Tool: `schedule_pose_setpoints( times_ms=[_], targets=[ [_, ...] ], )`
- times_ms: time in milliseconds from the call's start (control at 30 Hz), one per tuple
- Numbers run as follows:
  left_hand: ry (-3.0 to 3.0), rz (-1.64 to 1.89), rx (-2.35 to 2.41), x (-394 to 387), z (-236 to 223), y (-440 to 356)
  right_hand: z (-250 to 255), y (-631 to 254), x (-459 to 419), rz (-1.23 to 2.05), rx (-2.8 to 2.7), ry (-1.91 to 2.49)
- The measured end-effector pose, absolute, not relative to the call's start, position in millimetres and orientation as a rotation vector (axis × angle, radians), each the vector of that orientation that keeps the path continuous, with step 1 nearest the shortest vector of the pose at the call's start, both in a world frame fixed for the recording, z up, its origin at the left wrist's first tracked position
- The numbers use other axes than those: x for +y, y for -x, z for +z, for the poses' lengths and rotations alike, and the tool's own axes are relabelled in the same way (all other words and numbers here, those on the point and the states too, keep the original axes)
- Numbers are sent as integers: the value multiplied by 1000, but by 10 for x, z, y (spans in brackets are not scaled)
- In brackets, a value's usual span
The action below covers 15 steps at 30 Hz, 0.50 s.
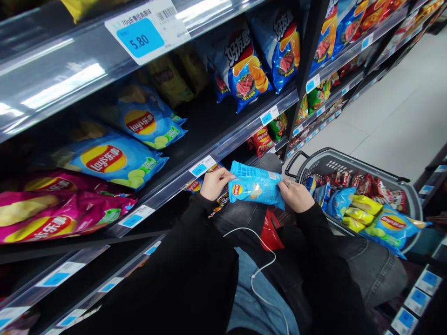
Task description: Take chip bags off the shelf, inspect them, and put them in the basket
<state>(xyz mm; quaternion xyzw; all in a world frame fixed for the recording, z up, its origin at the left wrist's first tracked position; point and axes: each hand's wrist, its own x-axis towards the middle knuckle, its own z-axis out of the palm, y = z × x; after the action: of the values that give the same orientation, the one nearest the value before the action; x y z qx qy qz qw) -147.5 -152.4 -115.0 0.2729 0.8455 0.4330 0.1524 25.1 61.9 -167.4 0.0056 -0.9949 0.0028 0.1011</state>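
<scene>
A small light-blue bag of chips (257, 185) is held up between my two hands, above my knees. My left hand (215, 183) pinches its left end with thumb and fingertips. At the other end, my right hand (296, 195) is closed on the bag's right edge. Lettering runs along the bag's upper part, and a red and yellow logo sits at its lower left. Part of its right end is covered by my right fingers.
To the right stands a grey shopping basket (366, 163) filled with several snack bags. Shelves on the left carry blue chip bags (104, 158), magenta chip bags (59, 223) and dark-blue chip bags (244, 70). A price-tagged shelf edge (174, 186) runs beside my left hand. A white cable (261, 267) hangs over my lap.
</scene>
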Motion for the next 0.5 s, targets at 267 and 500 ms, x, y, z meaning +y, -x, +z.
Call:
schedule_pose_setpoints(
  times_ms=[267, 500],
  targets=[
    [-841, 1107, 2551, -1456, -1134, 1365, -1634, -256, 648, 259, -3010, 97],
    [-763, 997, 2682, -1477, -1165, 1353, -1707, -242, 662, 345, -2928, 56]
  ],
)
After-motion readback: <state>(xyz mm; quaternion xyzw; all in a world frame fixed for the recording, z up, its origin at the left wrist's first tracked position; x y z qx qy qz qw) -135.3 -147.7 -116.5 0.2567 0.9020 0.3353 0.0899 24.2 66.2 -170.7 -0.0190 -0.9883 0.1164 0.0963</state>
